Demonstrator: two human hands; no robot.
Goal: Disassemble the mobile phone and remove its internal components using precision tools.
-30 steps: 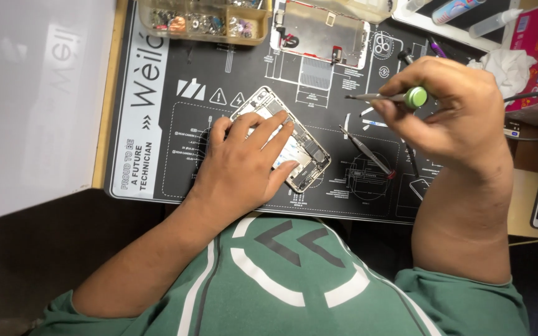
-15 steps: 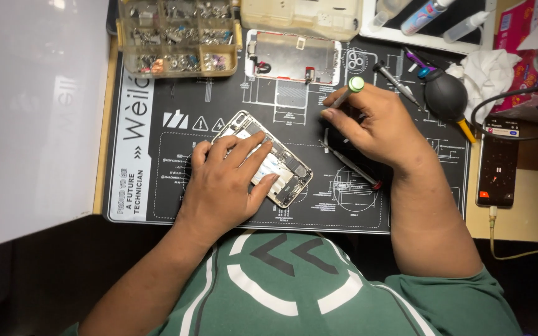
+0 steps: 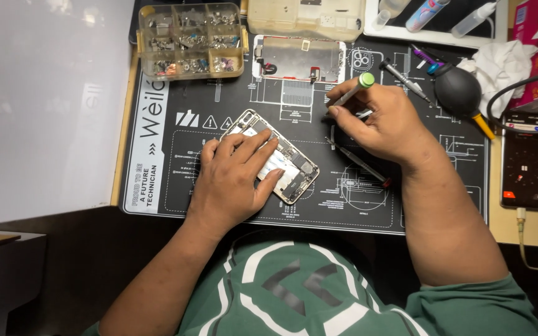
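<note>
A: Fingers (image 3: 253, 149) of the left hand (image 3: 231, 180) are spread flat and pressed on the opened phone (image 3: 278, 163); nothing is gripped, the phone is only pinned to the mat (image 3: 219, 118). The right hand (image 3: 381, 124) is closed round a screwdriver (image 3: 351, 91) w/ a green cap, held pen-style betw. thumb and forefinger.

B: Where is the phone lying vs. the fingers?

A: Directly under the left fingertips, tilted diagonally near the mat's middle. Its upper-left corner and lower-right end are left uncovered. It's kept apart from the right hand, which is held up and to the right, nearer the detached screen (image 3: 299, 59). The driver tip is hidden by the hand, so it can't be told what it touches.

B: How is the step best done?

A: Judging by the pose: the phone should be kept pinned w/ even pressure, fingers held off the bare board parts. The driver should be brought in upright so the screw head isn't stripped. Loose screws are best dropped into the parts box (image 3: 188, 40) at the mat's top-left.

B: Anything else nearby?

A: Tweezers (image 3: 356, 160) are lying on the mat below the right hand. A black blower (image 3: 459, 92) and a tissue (image 3: 499, 65) are seen at the right, and another phone (image 3: 522, 162), plugged in, is lying off the mat's right edge.
</note>
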